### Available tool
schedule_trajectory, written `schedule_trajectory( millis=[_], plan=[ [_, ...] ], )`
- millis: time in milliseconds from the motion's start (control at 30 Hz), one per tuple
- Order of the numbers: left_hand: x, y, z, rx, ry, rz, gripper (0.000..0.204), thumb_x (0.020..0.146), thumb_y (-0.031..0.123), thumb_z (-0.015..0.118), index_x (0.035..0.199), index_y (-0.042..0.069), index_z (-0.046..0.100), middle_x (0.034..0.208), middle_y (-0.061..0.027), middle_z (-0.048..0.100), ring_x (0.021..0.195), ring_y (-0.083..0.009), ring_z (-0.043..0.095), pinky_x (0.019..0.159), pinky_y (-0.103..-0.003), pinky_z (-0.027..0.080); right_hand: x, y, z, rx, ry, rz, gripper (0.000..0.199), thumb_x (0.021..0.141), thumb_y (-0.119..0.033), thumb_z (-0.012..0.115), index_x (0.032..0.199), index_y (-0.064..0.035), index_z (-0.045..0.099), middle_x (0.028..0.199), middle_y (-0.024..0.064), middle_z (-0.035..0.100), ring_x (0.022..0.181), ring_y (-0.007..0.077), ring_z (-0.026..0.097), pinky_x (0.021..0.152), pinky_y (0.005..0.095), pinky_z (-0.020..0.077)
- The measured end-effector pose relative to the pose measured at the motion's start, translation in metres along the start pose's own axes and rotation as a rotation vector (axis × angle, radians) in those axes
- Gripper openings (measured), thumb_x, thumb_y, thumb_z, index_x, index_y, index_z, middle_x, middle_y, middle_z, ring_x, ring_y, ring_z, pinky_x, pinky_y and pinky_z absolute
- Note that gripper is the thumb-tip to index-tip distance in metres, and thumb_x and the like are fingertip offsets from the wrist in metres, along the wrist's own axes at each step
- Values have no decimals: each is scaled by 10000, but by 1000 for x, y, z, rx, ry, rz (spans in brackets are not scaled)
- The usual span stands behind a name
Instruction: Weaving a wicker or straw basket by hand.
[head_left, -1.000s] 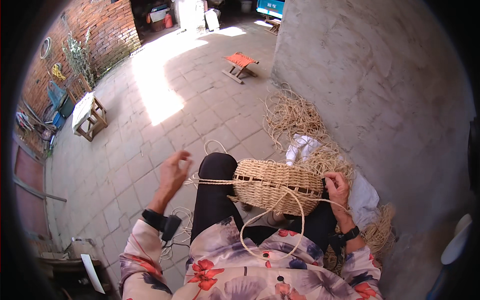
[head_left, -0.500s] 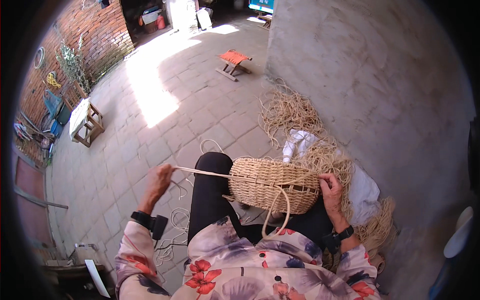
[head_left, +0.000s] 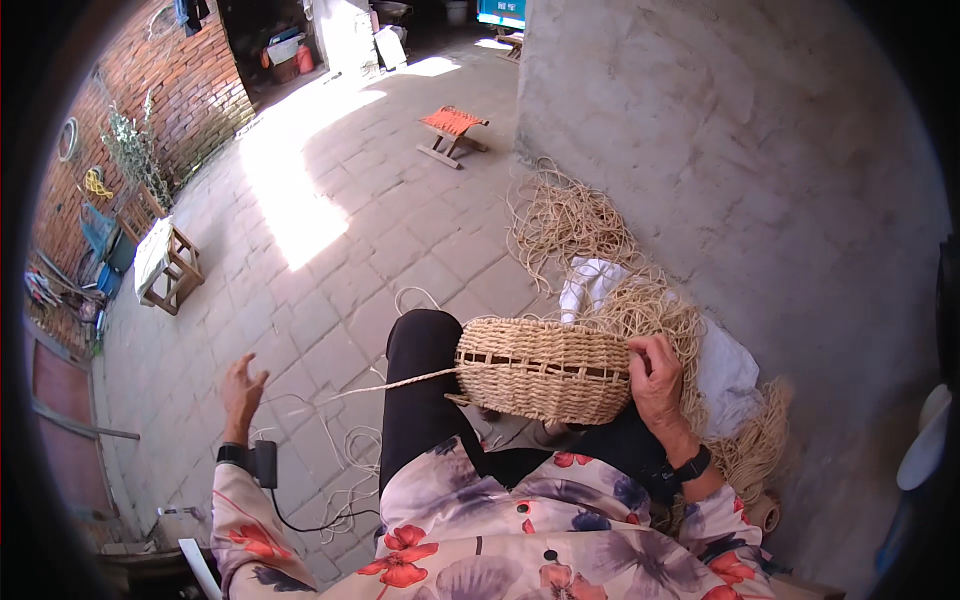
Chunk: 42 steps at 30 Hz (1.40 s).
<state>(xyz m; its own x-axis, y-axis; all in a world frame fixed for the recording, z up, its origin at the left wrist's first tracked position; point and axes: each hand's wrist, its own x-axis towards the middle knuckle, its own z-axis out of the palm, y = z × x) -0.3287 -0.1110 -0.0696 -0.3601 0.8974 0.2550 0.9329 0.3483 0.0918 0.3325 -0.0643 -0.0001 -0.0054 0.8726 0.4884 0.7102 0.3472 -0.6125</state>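
Observation:
A woven straw basket [head_left: 540, 395] lies across my knees, with a dark slit running along its side. My right hand [head_left: 656, 382] grips the basket's right end, fingers curled at its edge. From the basket's left end a twisted straw cord [head_left: 400, 382] stretches out to the left, its far part thin and loose. Beyond that cord, well out to the left, my left hand [head_left: 242, 395] hangs in the air with its thumb and fingers apart. I see nothing held in it.
Heaps of loose straw cord [head_left: 575, 215] and white cloth [head_left: 728, 370] lie along the grey wall [head_left: 720, 180] on the right. Loose strands [head_left: 355, 460] lie on the paving by my left leg. An orange-topped folding stool [head_left: 453, 125] and a wooden chair [head_left: 170, 265] stand farther off.
My left hand has moved left and down and let go of the cord it was pulling. The cord loop in front of the basket is gone. My right hand stays at the basket's right end.

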Motion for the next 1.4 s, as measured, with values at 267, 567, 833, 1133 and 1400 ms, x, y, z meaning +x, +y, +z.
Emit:
schedule_trajectory(
  millis=[267,567,833,1133,1400],
  plan=[
    [-51,320,-66,-763,-54,811,227,825,130,711,1040,81,655,880,-79,640,854,-277,631,731,-388,504,7,-79,21,-168,-264,-439,234,678,27,630,895,-60,630,837,97,522,792,293,545,694,404,450],
    [-63,326,-48,-932,-337,712,81,927,69,591,1007,68,606,873,-142,613,807,-346,639,690,-413,502,19,-98,43,-222,-364,-500,272,703,40,610,952,-50,673,917,92,549,895,304,541,827,423,422],
    [-63,317,-54,-843,-360,690,354,825,87,677,1161,93,566,998,-140,598,877,-343,615,748,-420,504,11,-90,15,-130,-230,-342,467,766,-124,712,1213,-89,584,1159,133,540,1097,319,521,924,497,406],
    [-96,337,-38,-557,-69,669,881,621,140,818,1424,197,458,1279,-110,515,1058,-313,536,850,-413,436,-22,-78,89,-504,-170,-694,527,880,-218,576,1388,-145,457,1395,123,449,1329,293,438,1129,597,264],
    [-99,352,-53,-630,224,706,757,579,84,748,1304,197,562,1206,-98,524,986,-306,525,822,-435,422,1,-56,40,-240,-68,-620,654,758,-103,640,1378,0,459,1410,203,456,1331,351,439,1143,519,305]
  ],
)
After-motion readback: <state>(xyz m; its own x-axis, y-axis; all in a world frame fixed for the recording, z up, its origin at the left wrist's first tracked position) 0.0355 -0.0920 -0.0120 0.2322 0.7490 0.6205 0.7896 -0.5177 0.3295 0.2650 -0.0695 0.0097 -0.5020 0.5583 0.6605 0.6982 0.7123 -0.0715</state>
